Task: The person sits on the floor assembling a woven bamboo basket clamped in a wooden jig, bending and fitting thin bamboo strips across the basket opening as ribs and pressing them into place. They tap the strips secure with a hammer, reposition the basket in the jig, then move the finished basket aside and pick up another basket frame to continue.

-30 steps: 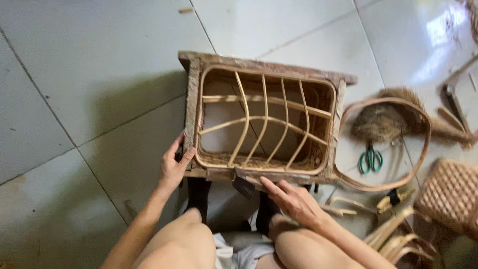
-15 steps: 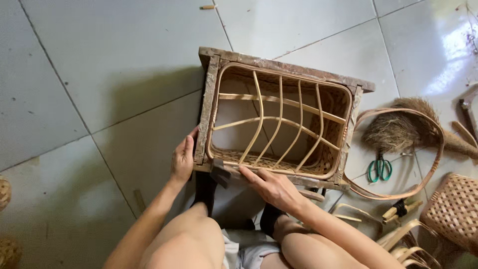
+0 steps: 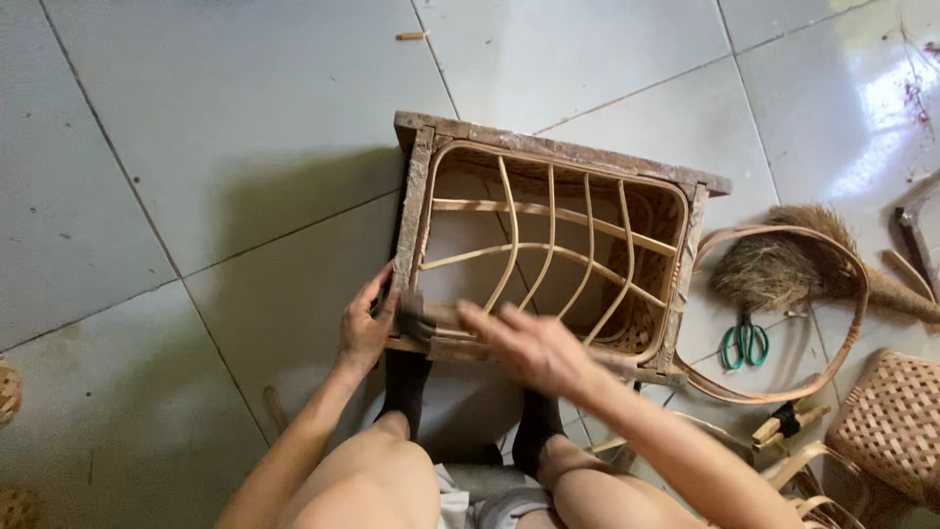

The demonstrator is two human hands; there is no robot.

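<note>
Head view: I see a wooden frame (image 3: 548,162) holding a half-built rattan basket skeleton (image 3: 548,255) on the tiled floor (image 3: 196,147). My left hand (image 3: 364,328) grips the frame's near-left corner, fingers closed on it. My right hand (image 3: 524,345) hovers over the near rail, fingers spread, apparently empty; motion blur hides detail. To the right lie a broom (image 3: 783,269), green scissors (image 3: 746,343), a bent rattan hoop (image 3: 852,323) and a woven basket (image 3: 896,421).
</note>
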